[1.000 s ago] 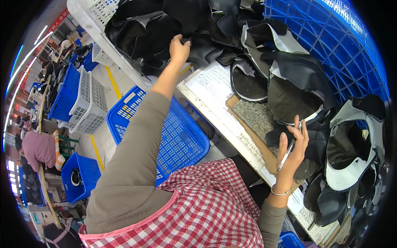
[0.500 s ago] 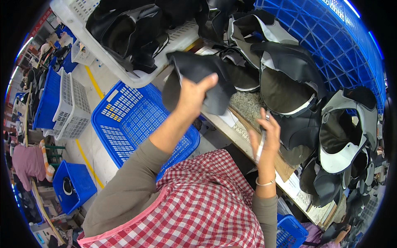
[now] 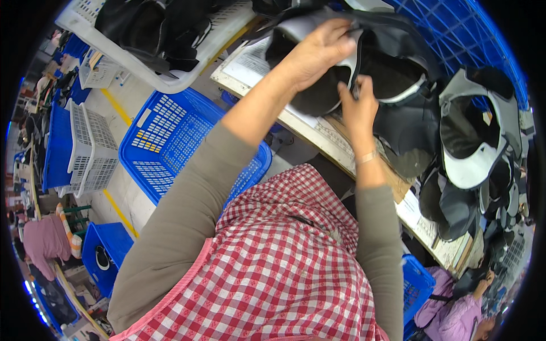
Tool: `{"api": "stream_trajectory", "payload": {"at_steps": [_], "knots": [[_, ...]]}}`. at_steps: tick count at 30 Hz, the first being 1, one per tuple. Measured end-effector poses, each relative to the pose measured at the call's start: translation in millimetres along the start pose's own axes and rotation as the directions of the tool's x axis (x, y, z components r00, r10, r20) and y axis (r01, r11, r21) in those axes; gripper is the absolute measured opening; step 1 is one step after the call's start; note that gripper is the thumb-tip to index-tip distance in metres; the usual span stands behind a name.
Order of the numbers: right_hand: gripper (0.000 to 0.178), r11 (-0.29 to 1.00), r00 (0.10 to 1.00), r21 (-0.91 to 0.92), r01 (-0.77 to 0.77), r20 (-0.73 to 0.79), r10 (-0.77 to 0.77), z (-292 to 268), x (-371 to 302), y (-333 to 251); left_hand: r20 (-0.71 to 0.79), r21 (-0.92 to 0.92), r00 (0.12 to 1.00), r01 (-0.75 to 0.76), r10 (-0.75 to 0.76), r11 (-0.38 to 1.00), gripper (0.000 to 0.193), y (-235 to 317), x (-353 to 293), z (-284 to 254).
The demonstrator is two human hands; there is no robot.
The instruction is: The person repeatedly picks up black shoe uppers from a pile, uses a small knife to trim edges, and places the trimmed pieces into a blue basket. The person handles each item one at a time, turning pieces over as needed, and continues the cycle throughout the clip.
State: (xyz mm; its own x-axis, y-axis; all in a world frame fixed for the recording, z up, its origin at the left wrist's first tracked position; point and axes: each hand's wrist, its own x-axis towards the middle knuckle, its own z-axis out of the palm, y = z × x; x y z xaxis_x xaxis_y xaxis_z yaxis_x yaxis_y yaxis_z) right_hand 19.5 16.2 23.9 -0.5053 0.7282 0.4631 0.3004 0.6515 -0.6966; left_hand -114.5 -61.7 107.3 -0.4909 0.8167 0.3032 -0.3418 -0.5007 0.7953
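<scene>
One dark shoe upper [image 3: 315, 101] is in hand over the desk [image 3: 324, 136]: the left hand [image 3: 321, 57] grasps it, the right hand [image 3: 359, 108] meets its edge, grip unclear. Others lie unhandled: black uppers [image 3: 151, 31] leftward, a pale upper [image 3: 467, 171] rightward.

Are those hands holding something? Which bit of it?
The left hand holds a black shoe piece by its pale upper edge; whether the right hand grips it too is unclear.
</scene>
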Motion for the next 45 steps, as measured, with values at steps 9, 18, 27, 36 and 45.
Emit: {"api": "stream_trajectory", "payload": {"at_steps": [9, 18, 27, 36, 45], "knots": [[0.022, 0.931, 0.922, 0.146, 0.335, -0.255, -0.292, -0.5, 14.0, 47.1, 0.429, 0.896, 0.903, -0.43, 0.036, 0.114, 0.047, -74.8, -47.3, -85.7], [0.015, 0.915, 0.983, 0.394, -0.083, 0.181, 0.011, -18.2, -22.5, 35.6, 0.145, 0.97, 0.934, -0.07, -0.328, 0.232, 0.033, -83.0, -4.9, -83.5], [0.031, 0.954, 0.991, 0.279, -0.109, 0.108, 0.082, -1.0, -19.1, 44.7, 0.016, 0.906, 0.942, 0.128, -0.335, 0.404, 0.035, -101.5, -4.9, -94.1], [0.034, 0.971, 0.994, 0.223, -0.087, 0.083, 0.07, 5.5, -19.0, 51.7, 0.051, 0.894, 0.95, 0.095, -0.31, 0.438, 0.03, -107.6, -4.7, -99.8], [0.031, 0.946, 0.994, 0.311, -0.094, 0.076, 0.074, 0.8, -20.7, 50.5, 0.1, 0.901, 0.958, 0.028, -0.27, 0.434, 0.035, -99.2, -7.7, -94.0]]}}
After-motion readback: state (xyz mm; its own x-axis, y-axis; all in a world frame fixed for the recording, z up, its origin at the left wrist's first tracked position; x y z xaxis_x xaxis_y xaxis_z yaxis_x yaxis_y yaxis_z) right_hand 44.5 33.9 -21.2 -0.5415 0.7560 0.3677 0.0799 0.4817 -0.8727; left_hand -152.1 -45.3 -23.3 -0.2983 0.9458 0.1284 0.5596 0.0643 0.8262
